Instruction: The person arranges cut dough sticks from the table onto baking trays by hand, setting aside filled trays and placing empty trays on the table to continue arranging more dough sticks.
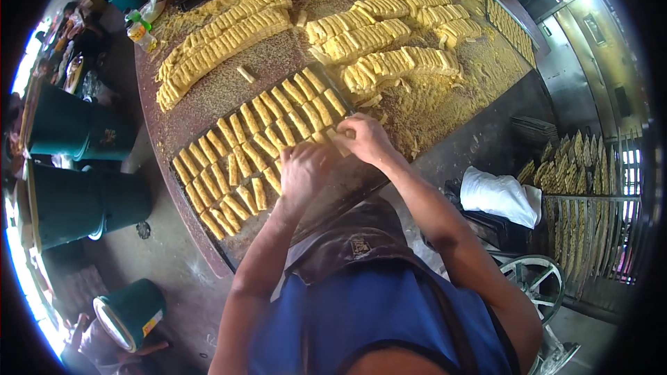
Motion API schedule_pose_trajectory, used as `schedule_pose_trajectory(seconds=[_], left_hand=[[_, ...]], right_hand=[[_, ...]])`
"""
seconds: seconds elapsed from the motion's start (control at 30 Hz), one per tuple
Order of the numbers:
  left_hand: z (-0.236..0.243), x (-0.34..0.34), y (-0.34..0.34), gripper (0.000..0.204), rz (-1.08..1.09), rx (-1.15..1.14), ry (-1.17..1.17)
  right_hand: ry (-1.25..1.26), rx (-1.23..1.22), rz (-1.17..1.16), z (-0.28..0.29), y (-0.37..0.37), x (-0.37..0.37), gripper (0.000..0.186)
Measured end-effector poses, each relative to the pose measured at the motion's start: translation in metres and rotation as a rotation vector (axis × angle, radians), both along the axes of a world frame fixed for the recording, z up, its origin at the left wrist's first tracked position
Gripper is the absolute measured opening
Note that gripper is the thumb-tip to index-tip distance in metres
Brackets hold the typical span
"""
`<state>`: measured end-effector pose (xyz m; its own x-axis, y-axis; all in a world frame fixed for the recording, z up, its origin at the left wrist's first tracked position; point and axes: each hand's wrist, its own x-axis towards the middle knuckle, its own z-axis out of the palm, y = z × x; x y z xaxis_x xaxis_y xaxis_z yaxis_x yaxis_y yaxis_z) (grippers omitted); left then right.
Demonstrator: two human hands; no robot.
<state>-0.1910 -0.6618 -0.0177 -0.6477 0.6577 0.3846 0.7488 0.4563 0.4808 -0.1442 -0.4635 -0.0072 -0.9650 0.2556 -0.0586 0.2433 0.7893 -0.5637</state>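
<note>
The left hand and right hand curl narrowly over dough sticks on a tray. I cannot tell whether either grips a stick.

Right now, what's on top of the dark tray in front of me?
Rows of yellow dough sticks lie on the dark tray. Your left hand and right hand cover part of it, so whatever lies directly beneath them can't be seen.
</note>
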Motion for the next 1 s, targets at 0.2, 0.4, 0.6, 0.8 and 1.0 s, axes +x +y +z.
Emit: schedule_pose_trajectory(seconds=[0.2,0.4,0.6,0.8,1.0], left_hand=[[-0.003,0.011,0.017,0.029,0.091,-0.077,0.029],[0.019,0.028,0.036,0.033,0.294,-0.133,0.008],[0.039,0.021,0.131,0.020,0.236,-0.036,0.030],[0.046,0.022,0.199,0.017,0.136,-0.001,-0.075],[0.040,0.025,0.202,0.015,0.150,0.001,-0.150]], right_hand=[[0.115,-0.071,0.032,-0.006,0.026,-0.004,0.019],[0.166,-0.525,-0.345,0.030,0.176,0.001,0.020],[-0.218,0.025,-0.722,-0.015,0.450,0.016,0.042],[-0.432,-0.652,-0.610,0.014,0.429,-0.022,0.095],[-0.443,-0.647,-0.543,0.014,0.432,-0.019,0.090]])
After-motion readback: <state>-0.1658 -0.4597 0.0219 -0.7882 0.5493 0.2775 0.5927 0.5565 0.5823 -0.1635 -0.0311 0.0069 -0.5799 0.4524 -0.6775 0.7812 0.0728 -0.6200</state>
